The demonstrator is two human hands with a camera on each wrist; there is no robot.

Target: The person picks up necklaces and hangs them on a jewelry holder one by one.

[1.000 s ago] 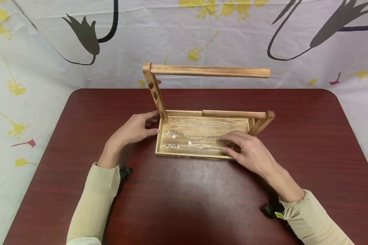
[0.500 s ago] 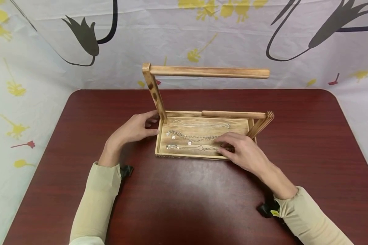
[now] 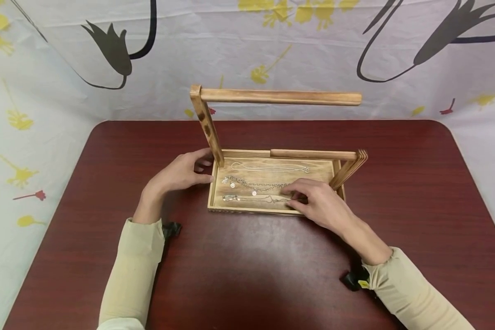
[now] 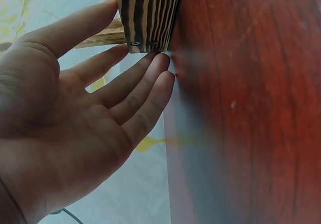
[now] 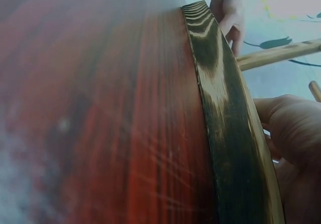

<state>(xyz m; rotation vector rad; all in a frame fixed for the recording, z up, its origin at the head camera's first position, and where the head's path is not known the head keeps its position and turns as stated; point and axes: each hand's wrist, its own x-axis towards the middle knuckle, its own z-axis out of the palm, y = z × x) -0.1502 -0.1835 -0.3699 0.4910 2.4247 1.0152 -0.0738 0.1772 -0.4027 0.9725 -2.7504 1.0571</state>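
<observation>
A shallow wooden tray (image 3: 257, 211) with upright arms holds several silver necklaces laid lengthwise. A plain thin necklace (image 3: 268, 167) lies at the back, a chain necklace with small round charms (image 3: 253, 187) in the middle. Along the front lies a fine necklace (image 3: 255, 199); its right part disappears under my right hand (image 3: 319, 201). Thumb and fingertips of that hand reach down around this chain, bent, the thumb near the front rim; I cannot tell whether they pinch it. My left hand (image 3: 179, 172) rests its loosely extended fingers (image 4: 158, 91) against the tray's left end.
A tall wooden post with a horizontal bar (image 3: 280, 96) rises at the tray's back left, and a shorter folded arm (image 3: 348, 169) stands at its right end. The dark red table (image 3: 247, 270) reaches back to a patterned cloth (image 3: 214, 50).
My right hand has slid left over the tray along the front necklace, covering more of the two nearer chains and uncovering the tray's right end. The left hand keeps its place.
</observation>
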